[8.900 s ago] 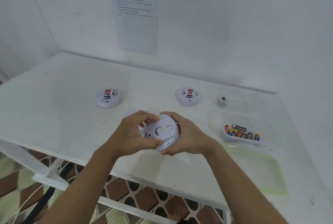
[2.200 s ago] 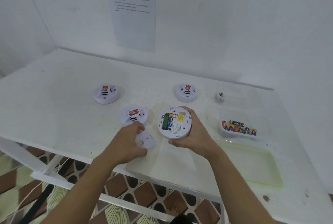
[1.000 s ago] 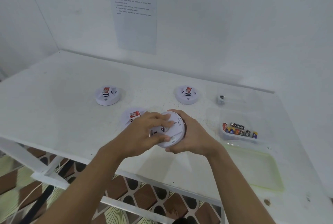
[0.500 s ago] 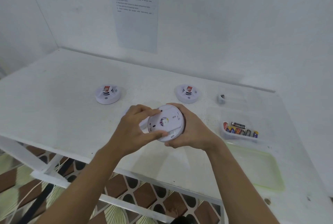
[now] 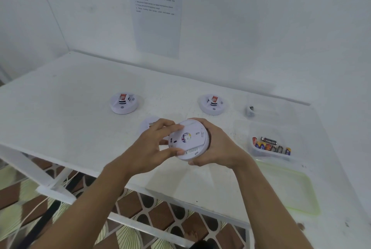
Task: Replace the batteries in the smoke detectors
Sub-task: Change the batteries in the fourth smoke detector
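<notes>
Farthest left, well beyond the left hand point(image 5: 148, 148): a first detector point(image 5: 124, 103) upright on the table point(image 5: 60, 118). Just behind that hand's knuckles, a second detector point(image 5: 148, 126), mostly hidden. Between both hands, above the table: the held detector point(image 5: 188, 140), labelled side tilted toward the camera, pinched at its rim by left fingers and thumb, cupped in the right hand point(image 5: 217, 148). Beyond the right hand, a third detector point(image 5: 213, 104); farther right, a tub point(image 5: 261, 153) of batteries point(image 5: 271, 145).

A white table point(image 5: 60, 112) stands against white walls point(image 5: 261, 28), a printed sheet point(image 5: 156, 18) pinned above, patterned floor point(image 5: 140, 228) below.
</notes>
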Demonstrator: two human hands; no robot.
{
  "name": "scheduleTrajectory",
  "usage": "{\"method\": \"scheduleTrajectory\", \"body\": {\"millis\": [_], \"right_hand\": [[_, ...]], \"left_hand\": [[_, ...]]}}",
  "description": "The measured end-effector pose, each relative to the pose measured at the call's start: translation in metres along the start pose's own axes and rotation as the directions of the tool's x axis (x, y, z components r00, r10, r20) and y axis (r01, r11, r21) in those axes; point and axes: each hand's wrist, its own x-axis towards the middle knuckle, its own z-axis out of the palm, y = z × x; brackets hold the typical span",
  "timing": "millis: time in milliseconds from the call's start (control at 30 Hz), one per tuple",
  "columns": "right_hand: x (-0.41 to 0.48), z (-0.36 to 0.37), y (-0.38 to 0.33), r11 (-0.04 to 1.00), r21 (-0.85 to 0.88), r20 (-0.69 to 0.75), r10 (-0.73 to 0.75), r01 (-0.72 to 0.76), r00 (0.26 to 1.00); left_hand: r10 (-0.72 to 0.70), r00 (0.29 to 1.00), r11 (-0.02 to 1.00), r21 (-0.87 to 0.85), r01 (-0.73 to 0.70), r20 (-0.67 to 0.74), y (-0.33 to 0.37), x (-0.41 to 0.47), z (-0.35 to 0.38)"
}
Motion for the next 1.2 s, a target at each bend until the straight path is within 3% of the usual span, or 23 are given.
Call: {"method": "scheduleTrajectory", "body": {"millis": [267,500,633,767,900,1067,1200], "right_hand": [[0.002,0.003,0.002,0.998,0.06,0.034,0.019,-0.021,0.999],[0.002,0.006,0.004,0.963,0.266,0.051,0.04,-0.052,0.998],[0.002,0.014,0.007,0.906,0.414,0.088,0.053,-0.085,0.995],[0.001,0.023,0.004,0.93,0.339,0.028,0.14,-0.142,0.99],[-0.002,0.031,0.0,0.976,0.206,-0.12,0.103,-0.076,0.987],[-0.008,0.042,-0.008,0.971,0.24,-0.223,0.074,-0.019,0.972],[-0.011,0.045,-0.011,0.956,0.288,-0.22,0.123,-0.056,0.968]], "left_hand": [[0.002,1.0,0.995,0.098,-0.004,0.021,-0.006,-0.002,-0.001],[0.12,0.984,0.992,0.039,-0.116,-0.128,-0.005,-0.014,0.004],[0.215,0.955,0.97,0.159,-0.184,-0.206,-0.01,-0.018,0.012],[0.168,0.936,0.979,0.16,-0.123,-0.309,-0.012,-0.019,0.014],[-0.105,0.913,0.994,-0.035,0.1,-0.394,0.005,-0.021,0.015],[-0.277,0.858,0.922,-0.372,0.111,-0.431,0.013,-0.011,0.017],[-0.388,0.869,0.788,-0.6,0.139,-0.308,0.016,-0.006,0.018]]}}
